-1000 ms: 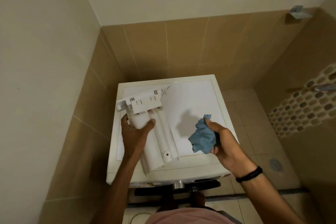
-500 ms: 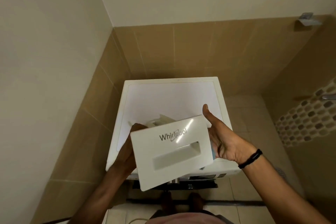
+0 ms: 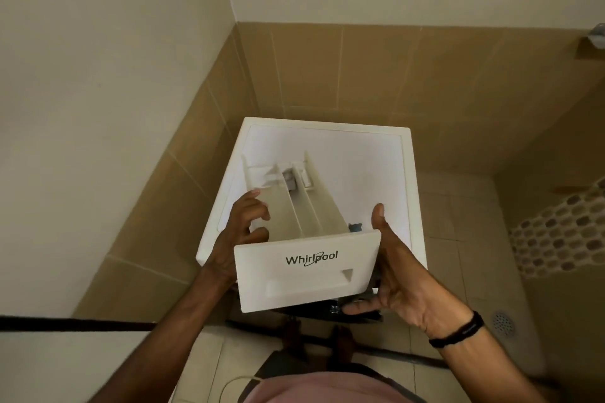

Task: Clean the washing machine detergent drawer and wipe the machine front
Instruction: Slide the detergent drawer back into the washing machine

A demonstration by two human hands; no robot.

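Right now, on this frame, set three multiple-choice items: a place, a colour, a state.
1. Where is the detergent drawer? A. Held above the washing machine top. B. On the floor. C. Slotted into the machine.
2. What colour is the cloth peeking out behind the drawer? A. Red. B. Blue. C. Yellow.
3. Which way does the drawer face? A. Upside down. B. Compartments up. C. Standing on end.
Answers: 1 A, left hand and right hand hold it over the top; 2 B, blue shows beside the thumb; 3 B, its dividers are visible.
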